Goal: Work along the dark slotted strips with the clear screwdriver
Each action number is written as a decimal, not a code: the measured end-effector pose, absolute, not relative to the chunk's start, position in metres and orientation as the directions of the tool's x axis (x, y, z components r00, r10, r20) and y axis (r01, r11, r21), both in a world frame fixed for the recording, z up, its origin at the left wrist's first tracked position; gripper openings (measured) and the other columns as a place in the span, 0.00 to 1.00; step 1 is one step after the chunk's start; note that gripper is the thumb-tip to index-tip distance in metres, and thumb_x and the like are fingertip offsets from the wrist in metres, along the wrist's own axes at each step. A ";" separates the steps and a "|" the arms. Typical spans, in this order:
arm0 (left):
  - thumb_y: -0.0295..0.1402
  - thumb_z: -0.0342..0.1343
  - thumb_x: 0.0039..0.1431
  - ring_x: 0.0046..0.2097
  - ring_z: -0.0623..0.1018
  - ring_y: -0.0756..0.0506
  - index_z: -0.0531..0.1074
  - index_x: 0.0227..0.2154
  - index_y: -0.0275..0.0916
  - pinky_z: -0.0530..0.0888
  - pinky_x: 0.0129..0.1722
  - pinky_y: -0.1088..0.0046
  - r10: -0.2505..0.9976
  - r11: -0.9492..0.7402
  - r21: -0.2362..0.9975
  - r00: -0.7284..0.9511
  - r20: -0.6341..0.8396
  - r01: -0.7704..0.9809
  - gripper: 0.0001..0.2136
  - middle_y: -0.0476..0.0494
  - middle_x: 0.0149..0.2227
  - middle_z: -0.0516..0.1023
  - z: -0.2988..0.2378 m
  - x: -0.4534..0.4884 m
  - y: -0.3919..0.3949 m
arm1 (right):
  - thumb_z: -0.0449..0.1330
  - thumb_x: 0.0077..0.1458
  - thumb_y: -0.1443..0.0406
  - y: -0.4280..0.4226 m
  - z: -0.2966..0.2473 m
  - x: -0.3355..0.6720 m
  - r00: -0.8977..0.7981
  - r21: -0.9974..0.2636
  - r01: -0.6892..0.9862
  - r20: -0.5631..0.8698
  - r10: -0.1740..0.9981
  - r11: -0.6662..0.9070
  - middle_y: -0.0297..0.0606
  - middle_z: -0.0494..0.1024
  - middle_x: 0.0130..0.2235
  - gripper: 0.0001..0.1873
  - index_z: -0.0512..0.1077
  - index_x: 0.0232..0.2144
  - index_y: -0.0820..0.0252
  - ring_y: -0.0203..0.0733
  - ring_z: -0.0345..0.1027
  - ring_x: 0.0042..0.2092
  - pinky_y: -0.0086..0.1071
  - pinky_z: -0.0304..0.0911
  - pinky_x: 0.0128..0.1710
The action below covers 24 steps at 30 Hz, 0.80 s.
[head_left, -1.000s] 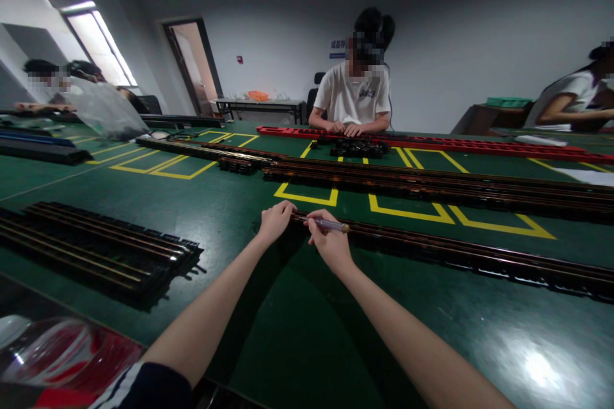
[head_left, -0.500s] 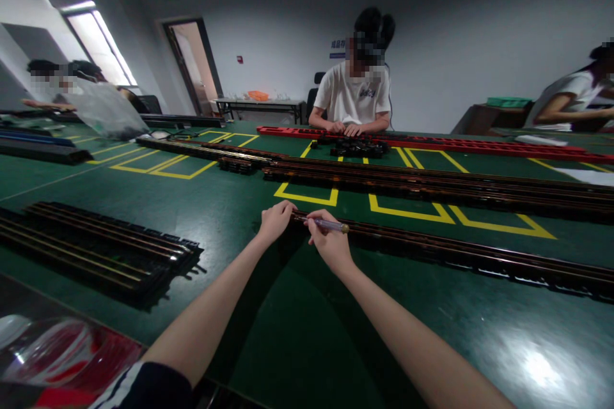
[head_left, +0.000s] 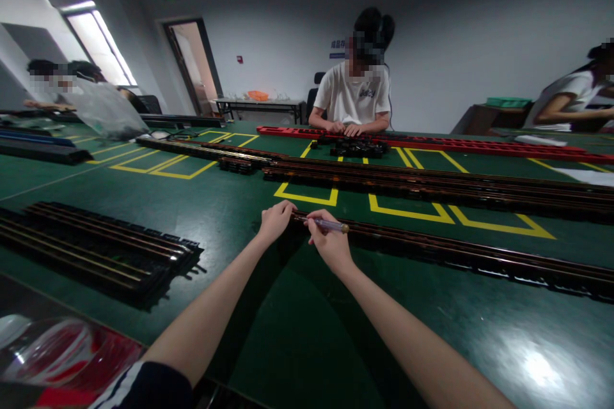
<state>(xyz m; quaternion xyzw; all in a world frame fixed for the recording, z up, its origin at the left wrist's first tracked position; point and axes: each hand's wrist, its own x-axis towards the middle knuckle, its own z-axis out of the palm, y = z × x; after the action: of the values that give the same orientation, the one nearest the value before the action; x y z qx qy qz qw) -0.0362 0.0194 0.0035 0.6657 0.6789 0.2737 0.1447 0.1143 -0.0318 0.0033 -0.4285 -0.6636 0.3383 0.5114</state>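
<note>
A long dark strip with copper-coloured rails (head_left: pixel 455 249) runs across the table from between my hands to the right edge. My left hand (head_left: pixel 275 222) is closed on its left end, the fingertips partly hidden from me. My right hand (head_left: pixel 332 246) grips a screwdriver (head_left: pixel 330 225) by its translucent purplish handle, like a pen. The screwdriver lies nearly level, its thin shaft pointing left at the strip's end beside my left fingers. What the tip touches is too small to make out.
More railed strips lie beyond my hands (head_left: pixel 407 182) and at the left (head_left: pixel 96 236). A clear bottle (head_left: pixel 62 351) is at the lower left. Across the green table (head_left: pixel 288 345), a co-worker (head_left: pixel 357 96) handles black parts (head_left: pixel 357 146) beside a long red piece (head_left: pixel 480 143).
</note>
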 end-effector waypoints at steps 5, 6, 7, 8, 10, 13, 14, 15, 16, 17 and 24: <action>0.34 0.38 0.61 0.45 0.75 0.44 0.74 0.34 0.44 0.64 0.48 0.67 0.984 -0.038 0.562 -0.067 0.164 0.827 0.17 0.50 0.40 0.79 0.005 -0.036 0.019 | 0.52 0.54 0.61 -0.031 0.003 0.114 -0.107 -0.888 0.223 0.387 0.916 0.402 0.35 0.75 0.29 0.08 0.67 0.29 0.58 0.35 0.66 0.22 0.28 0.62 0.22; 0.33 0.38 0.61 0.45 0.75 0.44 0.74 0.34 0.44 0.64 0.48 0.67 0.985 -0.034 0.559 -0.068 0.159 0.828 0.17 0.49 0.40 0.79 0.005 -0.035 0.019 | 0.52 0.54 0.61 -0.031 0.003 0.114 -0.104 -0.889 0.222 0.386 0.916 0.400 0.35 0.75 0.29 0.08 0.67 0.30 0.58 0.34 0.66 0.22 0.28 0.62 0.22; 0.33 0.38 0.61 0.45 0.75 0.44 0.74 0.34 0.43 0.65 0.47 0.67 0.986 -0.029 0.557 -0.069 0.155 0.830 0.17 0.49 0.41 0.79 0.006 -0.035 0.019 | 0.52 0.54 0.61 -0.030 0.002 0.114 -0.099 -0.890 0.221 0.387 0.917 0.399 0.35 0.75 0.28 0.08 0.67 0.30 0.58 0.34 0.66 0.22 0.28 0.62 0.22; 0.33 0.38 0.61 0.46 0.75 0.44 0.74 0.34 0.43 0.65 0.47 0.67 0.986 -0.025 0.556 -0.070 0.150 0.831 0.17 0.48 0.41 0.79 0.006 -0.035 0.018 | 0.52 0.53 0.61 -0.029 0.001 0.113 -0.093 -0.889 0.221 0.390 0.916 0.401 0.35 0.75 0.28 0.08 0.67 0.30 0.58 0.34 0.65 0.21 0.28 0.62 0.22; 0.33 0.38 0.61 0.46 0.75 0.44 0.74 0.35 0.43 0.65 0.48 0.67 0.986 -0.021 0.556 -0.074 0.147 0.831 0.17 0.48 0.41 0.79 0.007 -0.034 0.018 | 0.52 0.53 0.60 -0.028 -0.002 0.113 -0.086 -0.886 0.221 0.399 0.913 0.408 0.35 0.76 0.28 0.08 0.68 0.30 0.58 0.34 0.65 0.21 0.28 0.62 0.21; 0.33 0.38 0.61 0.46 0.75 0.44 0.74 0.34 0.43 0.64 0.48 0.67 0.986 -0.022 0.559 -0.075 0.149 0.829 0.17 0.49 0.41 0.79 0.006 -0.034 0.018 | 0.52 0.53 0.60 -0.027 -0.003 0.113 -0.087 -0.883 0.217 0.408 0.909 0.417 0.35 0.76 0.29 0.09 0.68 0.30 0.58 0.34 0.65 0.21 0.28 0.62 0.21; 0.33 0.38 0.61 0.46 0.75 0.44 0.74 0.34 0.43 0.64 0.48 0.67 0.986 -0.023 0.560 -0.074 0.150 0.828 0.17 0.49 0.41 0.79 0.006 -0.035 0.018 | 0.52 0.53 0.60 -0.027 -0.003 0.113 -0.088 -0.882 0.215 0.409 0.908 0.418 0.35 0.76 0.29 0.09 0.68 0.30 0.58 0.34 0.65 0.21 0.28 0.62 0.21; 0.33 0.38 0.61 0.46 0.75 0.44 0.74 0.34 0.43 0.64 0.48 0.67 0.986 -0.025 0.561 -0.073 0.151 0.828 0.17 0.49 0.41 0.79 0.006 -0.035 0.018 | 0.52 0.53 0.60 -0.027 -0.003 0.113 -0.089 -0.882 0.215 0.409 0.908 0.419 0.35 0.76 0.29 0.09 0.68 0.30 0.58 0.34 0.66 0.21 0.28 0.62 0.21; 0.33 0.38 0.61 0.46 0.75 0.44 0.74 0.34 0.43 0.65 0.48 0.67 0.986 -0.026 0.561 -0.071 0.152 0.828 0.17 0.49 0.41 0.79 0.006 -0.035 0.018 | 0.52 0.53 0.60 -0.028 -0.002 0.113 -0.090 -0.882 0.216 0.409 0.908 0.418 0.35 0.76 0.29 0.08 0.68 0.30 0.58 0.34 0.66 0.21 0.28 0.62 0.21; 0.33 0.38 0.61 0.46 0.75 0.44 0.74 0.34 0.43 0.65 0.48 0.67 0.986 -0.027 0.561 -0.071 0.153 0.828 0.17 0.49 0.41 0.79 0.006 -0.035 0.018 | 0.52 0.53 0.60 -0.028 -0.002 0.114 -0.091 -0.883 0.217 0.407 0.909 0.417 0.35 0.76 0.29 0.08 0.68 0.30 0.58 0.35 0.66 0.22 0.28 0.62 0.21; 0.33 0.38 0.61 0.45 0.75 0.43 0.74 0.34 0.43 0.64 0.48 0.66 0.985 -0.036 0.566 -0.066 0.159 0.823 0.17 0.49 0.40 0.79 0.005 -0.035 0.018 | 0.53 0.54 0.61 -0.031 0.003 0.114 -0.071 -0.908 0.196 0.364 0.929 0.371 0.34 0.74 0.26 0.07 0.67 0.30 0.58 0.36 0.67 0.21 0.28 0.62 0.21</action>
<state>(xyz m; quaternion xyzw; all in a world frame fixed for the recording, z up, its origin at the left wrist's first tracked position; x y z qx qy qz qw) -0.0352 0.0180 0.0049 0.6669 0.6780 0.2708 0.1493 0.1138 -0.0313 0.0035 -0.4378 -0.6424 0.3507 0.5222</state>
